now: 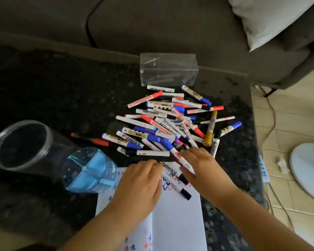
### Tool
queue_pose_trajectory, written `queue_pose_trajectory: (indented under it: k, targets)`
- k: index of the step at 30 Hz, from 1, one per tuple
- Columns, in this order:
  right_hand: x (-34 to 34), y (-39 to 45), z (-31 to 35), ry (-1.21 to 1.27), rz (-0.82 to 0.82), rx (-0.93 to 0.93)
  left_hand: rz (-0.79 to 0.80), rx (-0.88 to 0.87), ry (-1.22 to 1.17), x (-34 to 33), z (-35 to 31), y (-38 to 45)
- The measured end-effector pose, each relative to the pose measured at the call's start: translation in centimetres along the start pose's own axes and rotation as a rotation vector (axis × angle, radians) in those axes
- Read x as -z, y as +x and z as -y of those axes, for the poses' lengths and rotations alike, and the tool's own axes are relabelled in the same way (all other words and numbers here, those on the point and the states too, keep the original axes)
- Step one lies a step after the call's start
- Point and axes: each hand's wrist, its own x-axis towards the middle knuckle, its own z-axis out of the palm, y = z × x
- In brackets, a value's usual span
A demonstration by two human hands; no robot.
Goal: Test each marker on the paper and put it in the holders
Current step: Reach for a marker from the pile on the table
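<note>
A loose pile of markers (170, 124) with red, blue, black and yellow caps lies on the dark table. My right hand (201, 169) pinches a white marker with a blue cap (172, 151) at the pile's near edge. My left hand (140, 182) lies over the top of the white paper (176, 214), its fingers curled onto the end of a white marker with a black cap (172, 173). A second black-capped marker (179, 189) lies beside it on the paper. Red and blue scribbles mark the paper. The holders are a clear round tube (0, 156), a blue divided cup (89, 171) and a clear box (168, 69).
A grey sofa (152, 24) with a white cushion (272, 19) runs behind the table. On the right the table edge drops to a tiled floor with a white fan base (308, 169), cables and a power strip (264, 169).
</note>
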Motion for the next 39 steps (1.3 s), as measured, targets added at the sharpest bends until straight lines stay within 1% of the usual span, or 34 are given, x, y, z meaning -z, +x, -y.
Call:
queue_pose_trajectory:
  k: [2, 4, 6, 9, 13, 15, 17, 20, 23, 25, 27, 29, 31, 34, 36, 39]
  targets:
    - [-2.6, 1.5, -1.0, 0.006, -0.101, 0.097, -0.023, -0.038, 0.035, -2.8, 0.7, -0.2]
    - [-4.2, 2.9, -1.5, -0.031, -0.125, 0.2, 0.003, -0.09, 0.063, -4.9, 2.0, -0.6]
    - [-6.0, 4.2, -2.1, -0.083, -0.185, 0.292, -0.048, -0.113, 0.074, -6.9, 2.6, -1.0]
    - [-7.4, 6.0, -2.8, -0.175, -0.341, 0.44, -0.152, -0.135, 0.094, -8.7, 3.3, -1.3]
    - [-8.4, 7.1, -2.7, -0.228, -0.499, 0.564, -0.3, -0.158, 0.046, -9.5, 3.4, -1.6]
    - [-8.5, 7.2, -2.5, -0.254, -0.518, 0.58, -0.326, -0.149, 0.045, -9.4, 3.6, -1.8]
    - [-8.4, 6.7, -2.1, -0.265, -0.48, 0.547, -0.313, -0.118, 0.021, -9.3, 3.6, -2.0]
    - [-7.4, 5.5, -1.9, -0.217, -0.432, 0.447, -0.27, -0.047, -0.029, -8.4, 3.5, -2.2]
    - [-6.6, 3.0, -2.0, -0.088, -0.431, 0.3, -0.277, 0.023, -0.072, -7.4, 3.1, -2.2]
    - [-6.3, 0.9, -1.9, 0.072, -0.459, 0.174, -0.287, 0.154, -0.187, -6.4, 2.5, -2.1]
    - [-6.2, -1.2, -1.3, 0.268, -0.457, 0.048, -0.295, 0.35, -0.432, -5.1, 1.5, -2.0]
    - [-6.5, -2.9, -0.5, 0.532, -0.326, -0.066, -0.253, 0.493, -0.704, -4.2, 0.5, -2.1]
    - [-7.0, -4.3, 0.6, 0.805, -0.174, -0.14, -0.177, 0.514, -0.915, -3.8, -0.2, -2.4]
    - [-7.6, -6.0, 1.9, 1.032, -0.049, -0.141, -0.165, 0.518, -1.212, -3.7, -0.8, -3.1]
    - [-7.8, -6.9, 2.8, 1.053, 0.012, -0.127, -0.184, 0.527, -1.313, -3.4, -1.1, -3.5]
    - [-8.2, -7.4, 4.0, 1.007, -0.015, -0.061, -0.19, 0.545, -1.435, -3.1, -1.7, -4.2]
